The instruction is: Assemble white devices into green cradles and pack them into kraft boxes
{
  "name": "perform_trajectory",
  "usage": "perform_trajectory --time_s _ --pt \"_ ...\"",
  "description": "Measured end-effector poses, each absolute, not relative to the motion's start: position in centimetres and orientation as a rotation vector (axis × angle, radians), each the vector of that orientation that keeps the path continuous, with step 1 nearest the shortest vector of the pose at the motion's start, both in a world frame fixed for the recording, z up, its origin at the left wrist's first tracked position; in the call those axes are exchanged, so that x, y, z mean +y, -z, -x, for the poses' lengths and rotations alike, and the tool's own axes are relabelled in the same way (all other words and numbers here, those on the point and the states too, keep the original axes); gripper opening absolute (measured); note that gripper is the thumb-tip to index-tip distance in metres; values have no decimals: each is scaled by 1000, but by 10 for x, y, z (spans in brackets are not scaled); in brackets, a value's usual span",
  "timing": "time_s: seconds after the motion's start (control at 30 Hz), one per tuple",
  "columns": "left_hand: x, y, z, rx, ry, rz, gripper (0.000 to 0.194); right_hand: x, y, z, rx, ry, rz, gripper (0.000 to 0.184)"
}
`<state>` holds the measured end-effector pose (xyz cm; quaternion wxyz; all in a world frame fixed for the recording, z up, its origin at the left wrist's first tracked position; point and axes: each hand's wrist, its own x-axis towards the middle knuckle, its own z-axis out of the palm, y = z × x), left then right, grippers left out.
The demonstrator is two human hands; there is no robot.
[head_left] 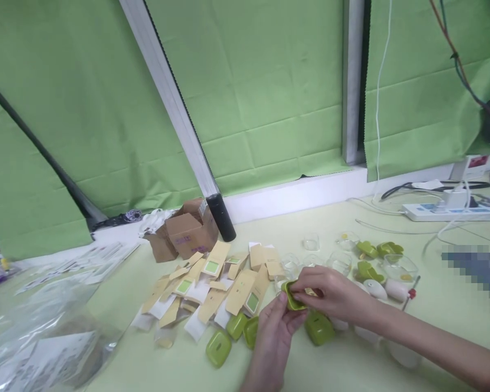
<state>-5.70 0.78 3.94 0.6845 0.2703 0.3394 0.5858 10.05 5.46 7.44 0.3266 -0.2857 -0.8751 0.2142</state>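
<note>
My left hand (274,332) is closed around a small green plastic case (291,298), holding it above the table. The fingers of my right hand (322,291) reach into the same case from above, pressed together; whether they pinch something small inside is hidden. Several similar green cases lie below and beside my hands, among them one green case (319,328) under my right wrist and another green case (219,348) to the left. To the left spreads a pile of opened kraft paper boxes (240,291) with white inserts.
Clear plastic covers (338,262), green shell parts (367,270) and a screwdriver (411,294) lie at the right. A cardboard box (188,231) and a black cylinder (221,218) stand at the back. A power strip (453,212) with cables is back right, plastic bags (49,321) at left.
</note>
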Motion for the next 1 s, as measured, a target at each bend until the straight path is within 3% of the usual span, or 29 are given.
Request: perform_trajectory --time_s 0.33,0.63,0.87,1.0 --pt "2 -36 54 709 -1278 -714 21 50 -67 -97 -2342 -383 817 23" --pt "3 -40 56 743 -1267 -725 22 48 -80 -101 -2371 -528 804 15" --pt "3 -38 56 753 -1290 -656 24 49 -81 -104 -2544 -59 692 26" --pt "2 -38 54 752 -1272 -676 21 46 -81 -101 -2503 -141 751 22"
